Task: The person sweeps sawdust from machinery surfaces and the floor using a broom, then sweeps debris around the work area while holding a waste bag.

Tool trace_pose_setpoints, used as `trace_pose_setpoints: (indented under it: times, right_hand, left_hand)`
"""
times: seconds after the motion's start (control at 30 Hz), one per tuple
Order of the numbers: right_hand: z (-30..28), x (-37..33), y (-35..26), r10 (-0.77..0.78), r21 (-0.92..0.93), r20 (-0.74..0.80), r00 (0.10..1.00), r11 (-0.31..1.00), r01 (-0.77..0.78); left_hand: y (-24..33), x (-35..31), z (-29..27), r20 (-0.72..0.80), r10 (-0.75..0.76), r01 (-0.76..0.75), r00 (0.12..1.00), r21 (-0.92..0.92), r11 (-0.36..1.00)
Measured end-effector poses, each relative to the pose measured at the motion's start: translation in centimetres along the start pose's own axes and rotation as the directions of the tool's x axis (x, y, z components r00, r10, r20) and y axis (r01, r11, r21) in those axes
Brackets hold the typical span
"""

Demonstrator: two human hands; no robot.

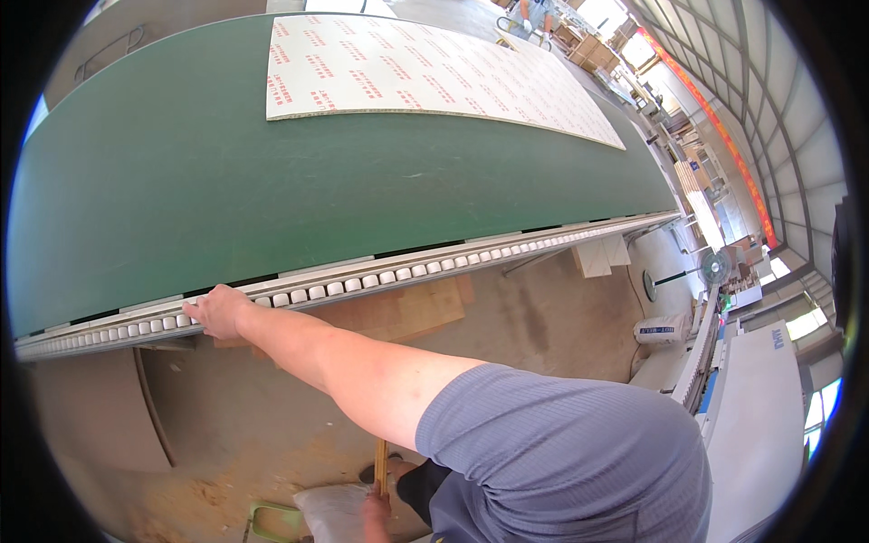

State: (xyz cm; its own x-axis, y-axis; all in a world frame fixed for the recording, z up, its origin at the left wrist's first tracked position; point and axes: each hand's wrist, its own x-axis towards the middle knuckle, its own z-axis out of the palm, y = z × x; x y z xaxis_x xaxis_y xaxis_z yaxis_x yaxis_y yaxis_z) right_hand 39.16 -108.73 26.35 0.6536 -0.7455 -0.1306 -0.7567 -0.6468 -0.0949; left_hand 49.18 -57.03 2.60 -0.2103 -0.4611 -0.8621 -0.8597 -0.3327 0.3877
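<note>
My right hand [220,312], its arm stretched out to the left, is closed over the roller rail [398,272] along the near edge of a long green table [380,185]. White rollers line that rail on both sides of the hand. Low at the bottom of the picture, my left hand [376,509] grips a thin yellow, wood-coloured stick [381,462] standing roughly upright. Part of this hand is cut off by shadow and my clothing. A large white panel with red print [407,72] lies on the far side of the table.
Brown boards [398,312] lie beneath the table. A pale sack [330,511] and a green plastic item [276,520] are on the floor near my foot. On the right stand a fan [715,265], a white sack [661,328] and a pale machine [756,425]. Another person [534,14] stands far off.
</note>
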Motion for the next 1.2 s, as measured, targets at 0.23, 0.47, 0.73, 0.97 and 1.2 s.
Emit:
trace_pose_setpoints:
  times: [0.23,0.47,0.73,0.97,1.2]
  right_hand:
    - [0.0,1.3,-1.2,-0.016,0.087,0.020,1.000,0.996,0.014]
    - [-0.6,1.4,-1.6,0.043,0.056,0.091,0.995,0.997,-0.048]
    - [2.8,1.6,-1.0,0.208,0.039,0.036,0.977,0.977,-0.209]
    - [1.3,1.9,1.1,0.045,0.025,-0.154,0.987,0.999,-0.041]
    - [1.6,3.6,-2.8,0.024,0.086,-0.035,0.999,0.996,-0.021]
  left_hand:
    - [-11.4,5.1,2.3,0.157,-0.033,-0.003,0.987,0.217,0.976]
    - [-26.4,2.6,-7.9,0.009,-0.370,0.349,0.929,0.310,0.884]
    - [-33.6,-7.2,-19.3,-0.539,-0.331,0.496,0.774,0.191,0.847]
    - [-32.8,-6.7,-24.1,-0.509,-0.741,0.602,0.438,-0.446,0.663]
    - [-18.2,-7.2,-16.7,-0.143,-0.835,-0.377,0.531,-0.923,-0.082]
